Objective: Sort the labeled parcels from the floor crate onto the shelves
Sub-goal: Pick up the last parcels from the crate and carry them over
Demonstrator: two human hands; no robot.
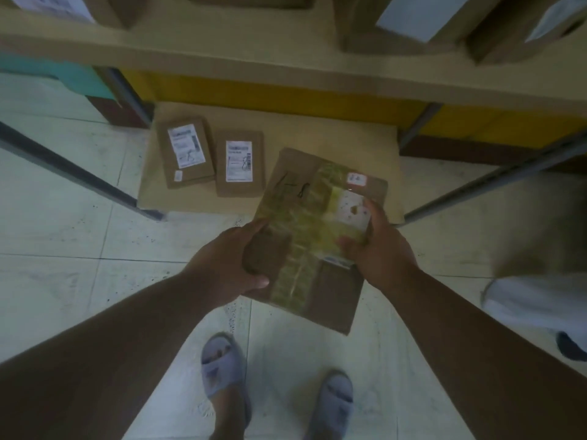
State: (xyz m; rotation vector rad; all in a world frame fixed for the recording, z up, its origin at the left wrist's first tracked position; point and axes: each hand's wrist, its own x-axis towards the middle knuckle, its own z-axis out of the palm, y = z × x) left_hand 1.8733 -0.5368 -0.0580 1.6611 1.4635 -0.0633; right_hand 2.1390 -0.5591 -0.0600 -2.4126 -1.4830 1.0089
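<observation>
At frame centre both hands, left (236, 258) and right (378, 249), hold the taped parcel (309, 236) by opposite edges, each grip curled round it, label up, likely for reading before shelving, while two parcels (185, 152) (239, 163) wait at upper left.

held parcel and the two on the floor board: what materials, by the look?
Held parcel: brown matte cardboard, crossed by glossy yellowish tape, probably plastic, which glints. Two floor parcels: plain brown cardboard with white labels, likely paper. Board beneath: tan, flat, seemingly cardboard.
</observation>
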